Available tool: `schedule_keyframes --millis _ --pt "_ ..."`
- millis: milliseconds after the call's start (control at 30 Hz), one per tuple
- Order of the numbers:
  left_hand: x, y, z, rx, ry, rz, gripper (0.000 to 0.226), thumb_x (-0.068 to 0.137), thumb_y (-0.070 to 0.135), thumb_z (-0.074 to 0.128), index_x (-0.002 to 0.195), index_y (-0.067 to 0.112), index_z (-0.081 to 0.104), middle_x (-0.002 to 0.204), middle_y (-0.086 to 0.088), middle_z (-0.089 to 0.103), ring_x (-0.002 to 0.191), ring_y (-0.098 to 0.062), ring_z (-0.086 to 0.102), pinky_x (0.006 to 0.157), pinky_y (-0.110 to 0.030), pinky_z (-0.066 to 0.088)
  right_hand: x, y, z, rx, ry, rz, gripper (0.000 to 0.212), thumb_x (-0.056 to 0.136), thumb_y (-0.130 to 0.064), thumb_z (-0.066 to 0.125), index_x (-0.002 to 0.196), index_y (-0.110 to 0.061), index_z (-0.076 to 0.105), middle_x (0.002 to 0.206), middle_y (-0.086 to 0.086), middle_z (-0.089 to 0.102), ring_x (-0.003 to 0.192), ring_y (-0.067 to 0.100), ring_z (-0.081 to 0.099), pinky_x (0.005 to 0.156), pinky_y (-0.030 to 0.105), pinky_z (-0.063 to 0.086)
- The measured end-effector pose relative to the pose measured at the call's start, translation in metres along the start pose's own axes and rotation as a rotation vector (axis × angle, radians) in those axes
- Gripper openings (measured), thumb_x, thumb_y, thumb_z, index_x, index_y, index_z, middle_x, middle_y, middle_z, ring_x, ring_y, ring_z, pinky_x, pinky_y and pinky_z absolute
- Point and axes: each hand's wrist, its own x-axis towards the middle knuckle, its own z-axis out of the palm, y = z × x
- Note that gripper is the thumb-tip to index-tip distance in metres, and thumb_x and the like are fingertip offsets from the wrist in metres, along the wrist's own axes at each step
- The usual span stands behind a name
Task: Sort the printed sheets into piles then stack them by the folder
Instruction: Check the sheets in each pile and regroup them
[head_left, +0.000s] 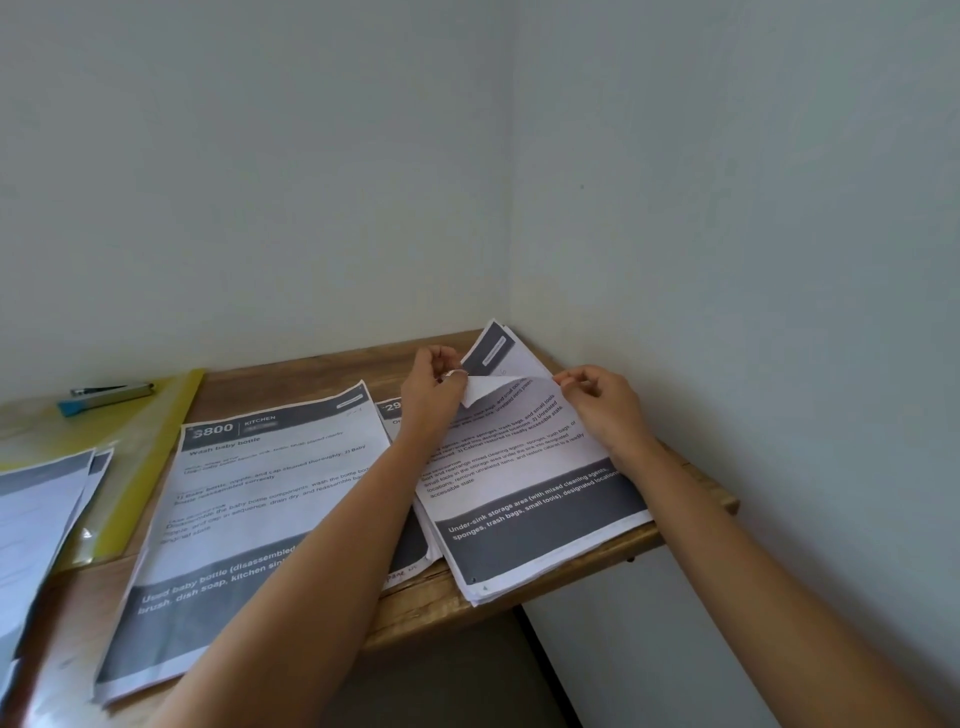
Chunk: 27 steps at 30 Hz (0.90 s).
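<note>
Left hand: my left hand (434, 387) pinches the far left corner of the top sheet (524, 467). The corner is bent over toward me, so I see its white back.
Right hand: my right hand (602, 405) has curled fingers that pinch the far right edge of the same sheet.
Top sheet: it lies on the right pile (483, 582), at the tabletop's far right corner, by the walls. Its dark band says "Under-sink storage area (with mixed cleaning agents, sponges, trash bags, small tools)".
Middle pile: the middle pile (390, 410) is mostly hidden under my left arm. I can read only "29" at its top.
Big pile: the big pile (270, 493) lies just left of the middle one and reaches the tabletop's near edge. It says "3800", "KITCHEN" and "Wash baby bottle".
Folder: the yellow folder (156, 452) lies at the tabletop's left side. More sheets (36, 519) lie on it, and a pen (111, 391) with a blue end lies near its far edge.
Tabletop: the tabletop (311, 376) is brown wood.
</note>
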Motion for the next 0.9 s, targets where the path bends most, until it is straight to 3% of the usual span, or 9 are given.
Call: schedule_keyframes --millis 200,300,333,433,567,700,767,900 --pt "-0.0032 0.0034 -0.0005 -0.04 -0.123 -0.022 0.051 0.091 -0.005 0.043 0.138 0.015 0.045 0.127 0.01 0.051 0.079 0.019 0.054 0.062 -0.002 0.043 -0.0016 -0.0016 0.0 0.017 -0.001 0.01 0.016 0.095 -0.018 0.051 0.099 -0.023 0.066 0.083 -0.01 0.064 0.071 0.003 0.061 0.048 0.008 0.038" --pt "-0.002 0.0023 -0.0008 -0.003 -0.19 -0.023 0.056 0.094 0.002 0.042 0.145 0.023 0.038 0.139 0.007 0.047 0.104 -0.002 0.058 0.081 -0.017 0.05 -0.0021 -0.0017 -0.0002 0.015 -0.01 0.002 0.017 0.095 -0.018 0.051 0.098 -0.022 0.067 0.083 -0.009 0.065 0.071 0.006 0.061 0.048 0.009 0.038" --pt "-0.0016 0.0023 -0.001 0.009 -0.205 -0.02 0.056 0.095 0.004 0.042 0.146 0.025 0.036 0.14 0.007 0.046 0.11 -0.01 0.058 0.084 -0.022 0.05 -0.0018 -0.002 -0.0001 0.01 -0.011 0.004 0.017 0.095 -0.018 0.051 0.097 -0.022 0.067 0.083 -0.009 0.065 0.07 0.005 0.061 0.048 0.01 0.038" --pt "-0.0005 0.0019 -0.001 0.002 -0.245 -0.018 0.053 0.099 0.01 0.041 0.148 0.029 0.034 0.138 0.007 0.047 0.109 -0.013 0.059 0.08 -0.023 0.05 -0.0019 -0.0029 0.0005 0.011 -0.006 0.012 0.017 0.095 -0.018 0.051 0.096 -0.021 0.068 0.082 -0.009 0.065 0.068 0.003 0.06 0.045 0.007 0.037" --pt "-0.0005 0.0016 -0.0012 0.002 -0.246 0.008 0.045 0.101 0.018 0.041 0.143 0.035 0.039 0.139 0.004 0.049 0.114 -0.015 0.057 0.095 -0.035 0.05 -0.0035 -0.0035 -0.0002 0.019 -0.004 0.007 0.017 0.095 -0.016 0.051 0.096 -0.019 0.068 0.081 -0.008 0.066 0.067 0.003 0.06 0.043 0.004 0.037" --pt "-0.0022 0.0036 -0.0023 0.019 -0.236 0.062 0.038 0.102 0.019 0.04 0.138 0.03 0.046 0.127 0.006 0.056 0.1 -0.001 0.057 0.078 -0.015 0.048 -0.004 -0.0041 -0.0002 0.015 -0.006 0.01 0.017 0.095 -0.017 0.051 0.096 -0.02 0.068 0.083 -0.008 0.066 0.068 0.004 0.061 0.048 0.01 0.039" --pt "-0.0024 0.0034 -0.0021 0.018 -0.233 0.064 0.038 0.102 0.018 0.04 0.138 0.029 0.045 0.127 0.007 0.056 0.099 0.001 0.056 0.077 -0.014 0.046 -0.0039 -0.0034 -0.0002 0.018 -0.006 0.014 0.017 0.095 -0.018 0.052 0.096 -0.02 0.068 0.084 -0.008 0.067 0.07 0.006 0.062 0.052 0.015 0.041" --pt "-0.0008 0.0003 -0.0015 0.01 -0.255 0.055 0.045 0.102 0.021 0.041 0.146 0.031 0.036 0.135 0.014 0.046 0.122 -0.008 0.049 0.101 -0.028 0.041 -0.0028 -0.0026 -0.0001 0.015 -0.009 0.017 0.018 0.095 -0.018 0.052 0.095 -0.022 0.069 0.084 -0.008 0.068 0.071 0.008 0.063 0.055 0.018 0.043"
